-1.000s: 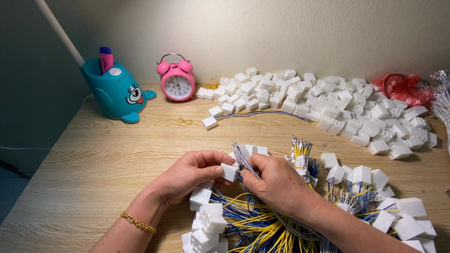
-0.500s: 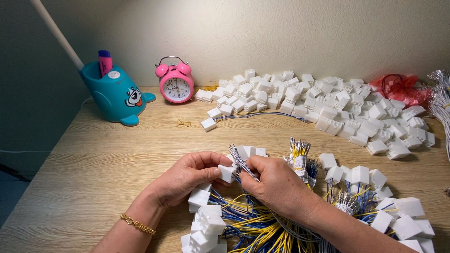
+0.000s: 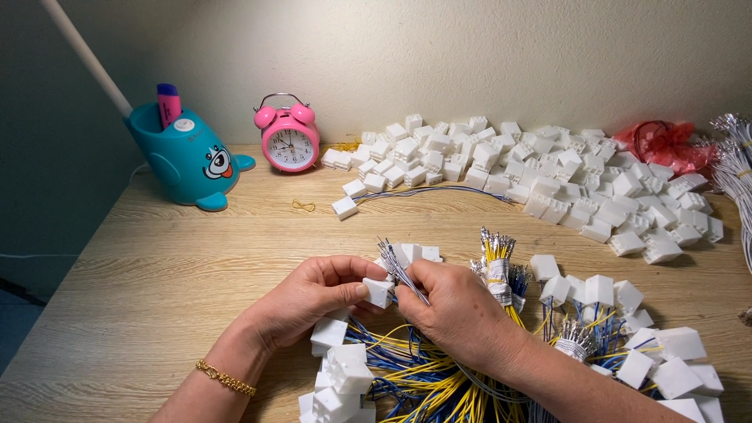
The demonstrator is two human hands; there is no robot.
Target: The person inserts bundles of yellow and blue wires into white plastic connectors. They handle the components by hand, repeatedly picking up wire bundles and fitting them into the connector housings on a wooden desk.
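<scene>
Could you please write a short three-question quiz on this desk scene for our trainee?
1. True or false: the left hand pinches a white connector.
2. What does the right hand hold: A) the clock, B) a bundle of grey wires, C) a pen?
3. What colour is the clock?

Key: 1 true; 2 B; 3 pink.

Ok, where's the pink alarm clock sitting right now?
In the head view the pink alarm clock stands at the back left of the wooden table, against the wall, between the teal pen holder and the pile of white connectors.
</scene>
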